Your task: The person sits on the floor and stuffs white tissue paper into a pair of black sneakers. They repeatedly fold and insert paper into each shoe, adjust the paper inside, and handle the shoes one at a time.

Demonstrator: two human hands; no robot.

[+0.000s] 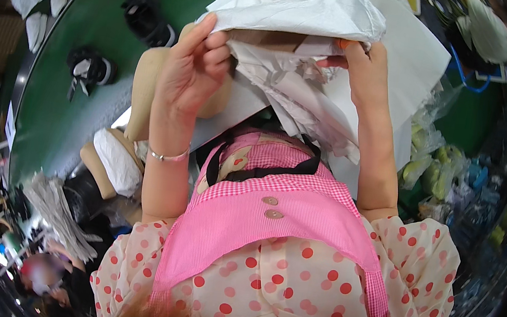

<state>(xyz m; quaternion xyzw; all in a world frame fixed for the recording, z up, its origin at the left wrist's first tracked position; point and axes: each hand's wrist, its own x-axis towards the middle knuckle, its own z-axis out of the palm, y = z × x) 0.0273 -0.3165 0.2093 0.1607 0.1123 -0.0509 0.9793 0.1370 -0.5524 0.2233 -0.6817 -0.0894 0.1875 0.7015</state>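
Note:
A crinkled white sheet of paper (306, 10) is lifted in front of me, its near edge drawn out between my hands. My left hand (197, 63) pinches the left corner of that edge between thumb and fingers. At the right end, my right hand (363, 67) closes on the sheet, with something small and orange at its fingertips. More crumpled white paper (302, 91) lies below the lifted sheet. A brownish surface shows in the gap between them, too hidden to name. Beside my left wrist stands a beige foot-shaped form (145, 91).
Two black shoes (147, 17) (89, 67) lie on the green belt (57, 105) at the left. Beige forms, one wrapped in white paper (118, 162), rest near my left forearm. Bagged green and blue items (446, 169) sit at the right. Another person (46, 275) is at the lower left.

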